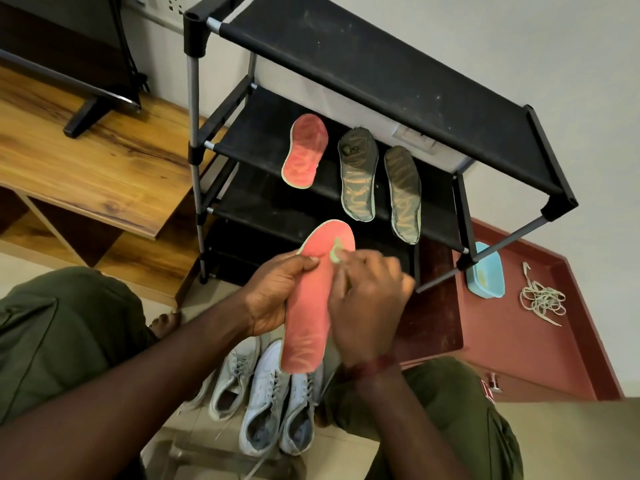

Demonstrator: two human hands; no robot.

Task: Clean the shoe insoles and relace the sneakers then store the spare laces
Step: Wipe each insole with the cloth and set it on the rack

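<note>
Sneakers (263,393) stand on the floor at 6 o'clock. Above them the fingers of my left hand (273,292) curl round the pink insole (306,306), and those of my right hand (367,299) pinch a pale-green wad (335,253) against its toe end. Judged step: insole cleaning; next, wipe heelward, then set it at 12 o'clock beside the shelved insoles (358,174).

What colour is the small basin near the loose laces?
Light blue. The basin shows best in the head view, the only one given.
</note>
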